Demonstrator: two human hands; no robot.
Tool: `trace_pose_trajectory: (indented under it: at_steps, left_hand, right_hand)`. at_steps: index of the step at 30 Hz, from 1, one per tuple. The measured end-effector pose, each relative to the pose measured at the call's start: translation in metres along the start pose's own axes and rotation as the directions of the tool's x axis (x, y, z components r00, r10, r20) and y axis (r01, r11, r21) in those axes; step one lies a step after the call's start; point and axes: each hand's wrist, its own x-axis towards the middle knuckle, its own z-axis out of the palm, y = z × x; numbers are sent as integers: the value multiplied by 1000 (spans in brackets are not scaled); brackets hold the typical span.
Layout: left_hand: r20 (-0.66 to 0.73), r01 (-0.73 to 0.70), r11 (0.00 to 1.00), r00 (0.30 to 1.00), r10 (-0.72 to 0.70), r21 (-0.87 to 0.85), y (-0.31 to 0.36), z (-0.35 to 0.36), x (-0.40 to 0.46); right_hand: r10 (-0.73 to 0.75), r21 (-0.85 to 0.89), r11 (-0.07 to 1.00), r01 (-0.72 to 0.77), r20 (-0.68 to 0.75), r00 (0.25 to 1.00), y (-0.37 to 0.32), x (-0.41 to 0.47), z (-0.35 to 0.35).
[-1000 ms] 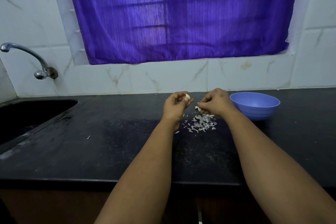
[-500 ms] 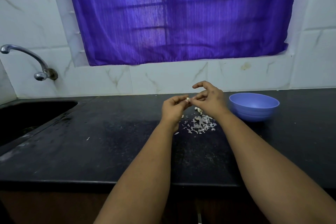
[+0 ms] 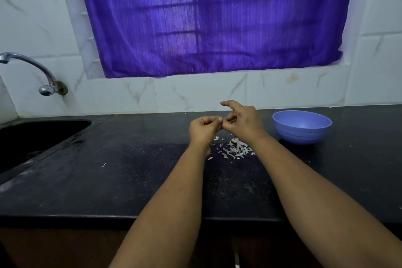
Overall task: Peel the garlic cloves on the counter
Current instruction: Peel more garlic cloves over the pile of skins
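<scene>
Skins (image 3: 236, 149) lie scattered on the counter (image 3: 108, 180) under my wrists. Above them my left hand (image 3: 203, 129) pinches a clove (image 3: 220, 119), mostly hidden, its axis unclear; my right hand (image 3: 241, 123) picks at it. Farther right, the bowl (image 3: 302, 126) shows nothing inside.

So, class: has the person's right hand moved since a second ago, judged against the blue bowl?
Yes. The right hand has lifted off the heap of garlic skins and shifted left, away from the blue bowl, to meet the left hand.
</scene>
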Motion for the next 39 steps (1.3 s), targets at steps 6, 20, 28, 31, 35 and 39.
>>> trace_pose_trajectory:
  at_steps: [6,20,28,31,35,39]
  left_hand:
    - [-23,16,1000,1000,-16,-7,-2,1,3]
    - [3,61,992,998,-61,-107,-2,1,5]
    - [1,94,988,995,-95,-118,1,1,6]
    - [4,91,990,996,-91,-110,0,0,6]
    - [37,74,992,997,-70,-99,-2,0,7]
    - [25,72,993,997,-70,-91,-3,0,8]
  right_hand:
    - [-59,-240,969,64,28,998,-4,2,5]
    - [171,192,964,-182,70,983,15,5,-1]
    - [192,259,944,-204,71,979,15,5,0]
    - [181,264,943,-202,102,978,12,4,-3]
    - [174,232,956,-182,54,983,11,4,-3]
    - [118,105,988,-114,-26,993,9,4,0]
